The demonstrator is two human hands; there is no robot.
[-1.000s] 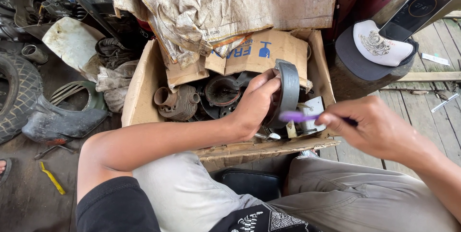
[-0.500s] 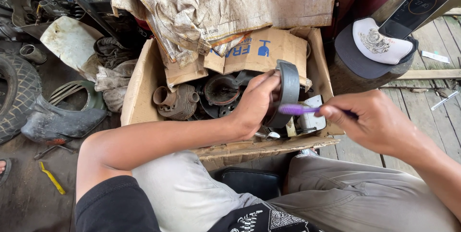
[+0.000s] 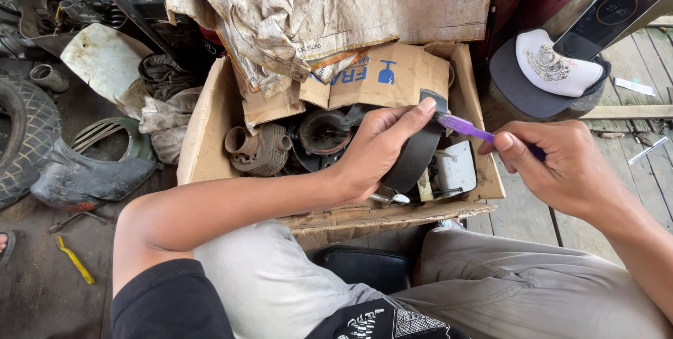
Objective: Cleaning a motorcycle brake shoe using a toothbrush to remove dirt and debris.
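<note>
The curved dark part (image 3: 418, 159) hangs over the cardboard box (image 3: 210, 136) of rusty engine pieces, at about 3 o'clock in it. If the left hand (image 3: 375, 153) slackens, it could drop among them — its fingers wrap the grey, worn band. The right hand (image 3: 561, 164) pinches a purple toothbrush (image 3: 463, 126) against the part's top edge; a hard stroke might skid off.

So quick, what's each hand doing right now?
Left hand: closed around a dark curved brake shoe, held over the cardboard box.
Right hand: closed on a purple toothbrush, its head at the shoe.
</note>
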